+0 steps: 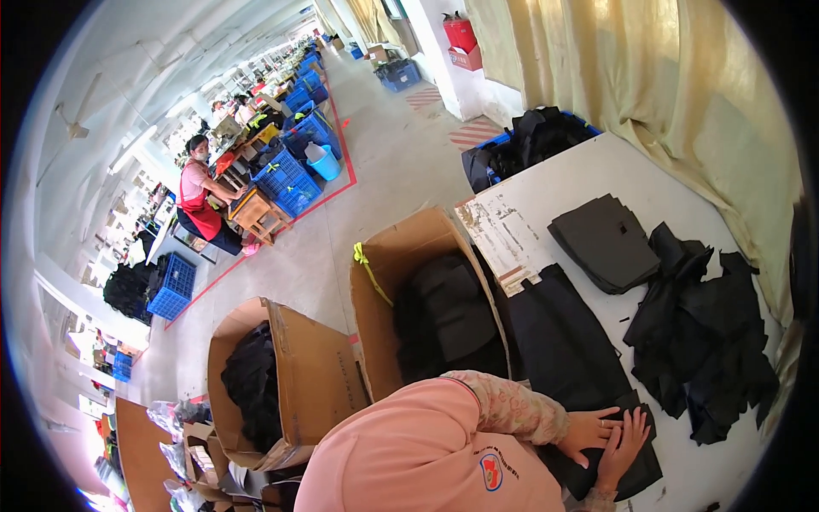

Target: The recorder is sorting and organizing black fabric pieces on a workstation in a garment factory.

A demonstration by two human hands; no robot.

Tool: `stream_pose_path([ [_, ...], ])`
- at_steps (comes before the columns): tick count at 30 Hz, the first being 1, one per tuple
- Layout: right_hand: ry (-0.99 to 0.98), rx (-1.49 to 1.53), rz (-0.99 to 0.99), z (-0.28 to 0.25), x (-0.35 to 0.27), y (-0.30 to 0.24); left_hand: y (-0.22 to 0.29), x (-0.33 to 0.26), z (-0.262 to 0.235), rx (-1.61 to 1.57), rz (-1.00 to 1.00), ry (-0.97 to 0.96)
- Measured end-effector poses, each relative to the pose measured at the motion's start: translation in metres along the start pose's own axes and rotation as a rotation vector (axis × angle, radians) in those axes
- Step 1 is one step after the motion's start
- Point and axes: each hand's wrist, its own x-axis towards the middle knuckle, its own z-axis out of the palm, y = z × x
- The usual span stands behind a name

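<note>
On the black folded fabric (644,469) at the near edge of the white table (708,478), both my hands lie flat and close together. My left hand (587,433), with a ring on one finger, presses on the cloth. My right hand (623,448) overlaps its fingertips, its own fingers stretched out. A longer black fabric piece (565,337) extends away from my hands along the table's left side. Farther back sits a neat stack of dark cut pieces (604,243). To the right is a loose heap of black fabric (704,328). What lies under my palms is hidden.
Left of the table stand a large open carton (375,341) and a smaller carton (320,375), both holding black cloth. A blue crate (478,166) of black items touches the table's far end. Curtains (682,77) hang at the right. A person in a red apron (200,209) stands across the aisle.
</note>
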Motion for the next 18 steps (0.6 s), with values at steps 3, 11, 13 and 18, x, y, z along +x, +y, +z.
stream_pose_path([
  [3, 0.007, -0.004, -0.020, 0.006, -0.002, 0.004, -0.002, -0.003, 0.008, 0.042, 0.027, 0.030],
  [11, 0.008, 0.054, 0.008, 0.003, -0.006, 0.005, 0.031, -0.037, 0.019, 0.231, 0.178, -0.026],
  [13, 0.013, 0.076, 0.037, 0.000, -0.010, 0.010, 0.030, -0.033, 0.020, 0.232, 0.185, -0.034],
  [18, 0.036, 0.284, 0.024, -0.027, 0.002, 0.007, 0.015, -0.029, 0.035, 0.462, 0.206, 0.108],
])
